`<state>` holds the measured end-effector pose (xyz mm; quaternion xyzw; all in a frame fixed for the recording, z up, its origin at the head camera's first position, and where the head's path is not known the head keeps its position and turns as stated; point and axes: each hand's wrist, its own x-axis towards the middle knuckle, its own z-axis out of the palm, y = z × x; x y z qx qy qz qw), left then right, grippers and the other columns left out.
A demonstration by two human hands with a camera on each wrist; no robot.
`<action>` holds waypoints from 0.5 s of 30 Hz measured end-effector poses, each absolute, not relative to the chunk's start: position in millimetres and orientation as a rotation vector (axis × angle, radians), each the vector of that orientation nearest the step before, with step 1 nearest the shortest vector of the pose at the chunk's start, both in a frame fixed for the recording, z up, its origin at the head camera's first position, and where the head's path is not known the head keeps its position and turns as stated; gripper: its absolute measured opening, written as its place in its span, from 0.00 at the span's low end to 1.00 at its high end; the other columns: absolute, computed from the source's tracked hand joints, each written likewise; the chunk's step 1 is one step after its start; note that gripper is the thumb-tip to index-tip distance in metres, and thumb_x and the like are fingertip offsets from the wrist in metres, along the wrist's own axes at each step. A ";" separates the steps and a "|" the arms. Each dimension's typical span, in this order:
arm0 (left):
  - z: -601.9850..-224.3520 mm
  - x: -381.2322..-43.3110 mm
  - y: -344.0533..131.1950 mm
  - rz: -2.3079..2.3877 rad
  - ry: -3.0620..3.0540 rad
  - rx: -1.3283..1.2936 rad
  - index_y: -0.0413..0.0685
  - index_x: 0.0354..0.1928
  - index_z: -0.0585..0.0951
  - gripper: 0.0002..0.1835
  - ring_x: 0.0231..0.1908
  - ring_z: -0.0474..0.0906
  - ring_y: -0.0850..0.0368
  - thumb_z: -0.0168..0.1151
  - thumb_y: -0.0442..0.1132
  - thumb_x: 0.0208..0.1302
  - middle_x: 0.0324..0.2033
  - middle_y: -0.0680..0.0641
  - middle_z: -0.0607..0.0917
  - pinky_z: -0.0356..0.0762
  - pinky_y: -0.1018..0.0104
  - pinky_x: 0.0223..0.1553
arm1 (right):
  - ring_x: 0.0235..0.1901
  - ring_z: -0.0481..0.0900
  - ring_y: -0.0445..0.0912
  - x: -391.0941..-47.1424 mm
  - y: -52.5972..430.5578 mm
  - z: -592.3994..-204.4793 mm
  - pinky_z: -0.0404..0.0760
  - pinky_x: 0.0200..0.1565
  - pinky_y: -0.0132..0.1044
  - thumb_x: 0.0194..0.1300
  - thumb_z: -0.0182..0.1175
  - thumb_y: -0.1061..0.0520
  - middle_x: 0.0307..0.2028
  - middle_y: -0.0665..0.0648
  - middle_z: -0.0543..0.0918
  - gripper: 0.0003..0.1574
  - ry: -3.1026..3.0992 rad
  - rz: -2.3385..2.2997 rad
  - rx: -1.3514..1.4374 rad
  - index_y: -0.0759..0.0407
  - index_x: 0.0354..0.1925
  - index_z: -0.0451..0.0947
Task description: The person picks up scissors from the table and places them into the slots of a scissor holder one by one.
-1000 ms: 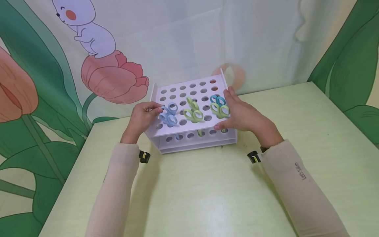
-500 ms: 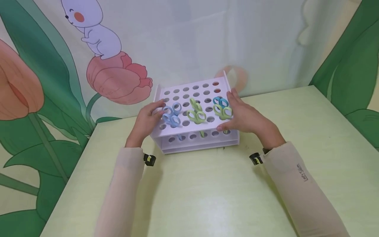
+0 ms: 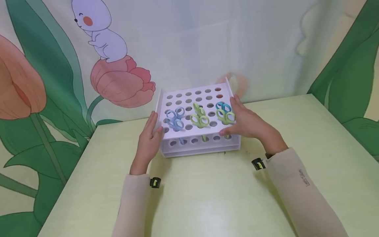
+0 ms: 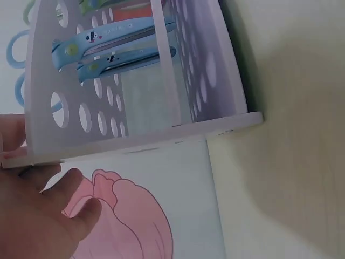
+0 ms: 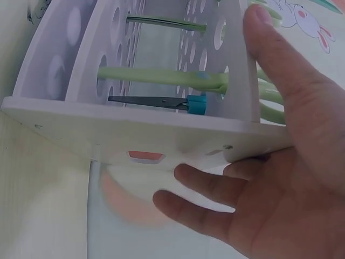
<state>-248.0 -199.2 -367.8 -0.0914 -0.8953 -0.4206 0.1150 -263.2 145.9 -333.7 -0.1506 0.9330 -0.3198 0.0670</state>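
A white rack point(image 3: 194, 95) with rows of round holes stands on the table, several pairs of scissors upright in it with handles above the top board. Light blue scissors point(image 3: 175, 124) are at left, light green scissors point(image 3: 200, 120) in the middle, teal scissors point(image 3: 223, 107) and green scissors point(image 3: 225, 117) at right. My left hand point(image 3: 148, 143) lies along the rack's left side panel, fingers straight, thumb at the front corner. On the opposite side, my right hand point(image 3: 250, 121) rests straight fingers along the right panel, thumb touching the top board's front edge. The wrist views show blades inside the rack.
The pale green table point(image 3: 204, 194) extends in front of the rack and to both sides. Behind it hangs a curtain point(image 3: 183, 49) printed with a white animal and flowers. Small dark marks point(image 3: 248, 152) lie on the table beside the rack's front right corner.
My left hand has left the light blue scissors' handles and moved down to the rack's left side, its fingers straightening. My right hand stays at the right panel. The head view has shifted slightly.
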 end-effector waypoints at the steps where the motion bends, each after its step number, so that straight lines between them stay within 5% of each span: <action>1: -368.1 -246.4 -199.2 -1.203 -2.630 -0.271 0.48 0.79 0.57 0.32 0.77 0.45 0.54 0.49 0.44 0.79 0.79 0.53 0.52 0.47 0.50 0.73 | 0.77 0.41 0.59 -262.8 147.0 -333.7 0.50 0.72 0.56 0.54 0.76 0.35 0.79 0.55 0.24 0.83 2.810 -0.968 -0.458 0.59 0.80 0.25; 11: -358.2 -242.0 -195.7 -0.893 -2.748 -0.310 0.45 0.79 0.56 0.36 0.75 0.52 0.44 0.49 0.55 0.78 0.79 0.48 0.53 0.52 0.46 0.72 | 0.77 0.36 0.58 -243.5 151.6 -329.6 0.49 0.72 0.58 0.58 0.72 0.34 0.78 0.54 0.23 0.81 2.791 -0.985 -0.451 0.58 0.79 0.23; 15: -357.1 -232.4 -203.1 -0.721 -2.792 -0.303 0.40 0.78 0.59 0.36 0.75 0.54 0.44 0.50 0.54 0.78 0.78 0.44 0.56 0.51 0.45 0.72 | 0.76 0.43 0.60 -231.1 143.4 -327.9 0.53 0.70 0.60 0.58 0.71 0.34 0.79 0.58 0.27 0.81 2.769 -0.988 -0.492 0.58 0.79 0.23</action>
